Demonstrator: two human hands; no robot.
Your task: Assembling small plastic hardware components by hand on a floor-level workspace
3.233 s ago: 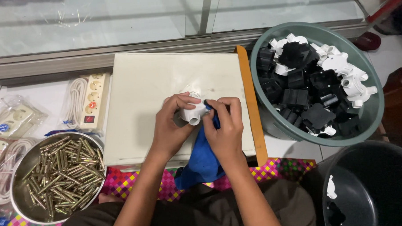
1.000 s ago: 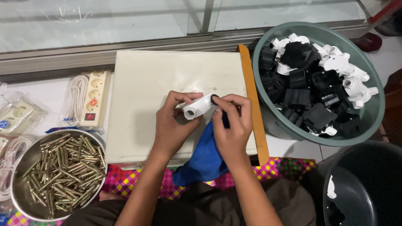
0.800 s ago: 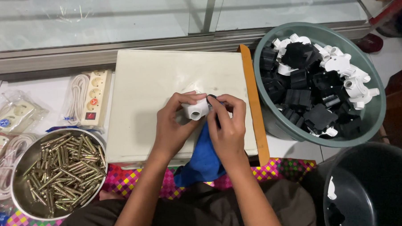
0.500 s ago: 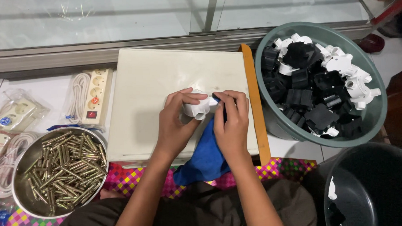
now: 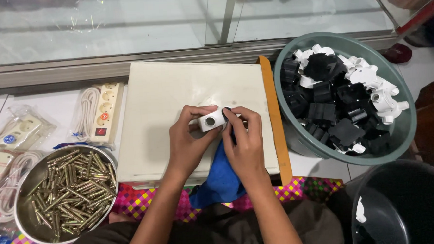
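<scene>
Over the cream board's [image 5: 177, 99] surface, the left hand [image 5: 189, 142] clamps its fingers on the small white plastic fitting [image 5: 211, 120] while the right hand [image 5: 244, 142] pinches its dark end; steady support low against the board likely helps alignment.

both hands are meeting up front, left hand [image 5: 189, 140] and right hand [image 5: 244, 140] pinching with fingertips, forearms angling inward

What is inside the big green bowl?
The green bowl holds a heap of black plastic parts and white plastic parts. Whatever lies beneath the top layer is covered.
</scene>
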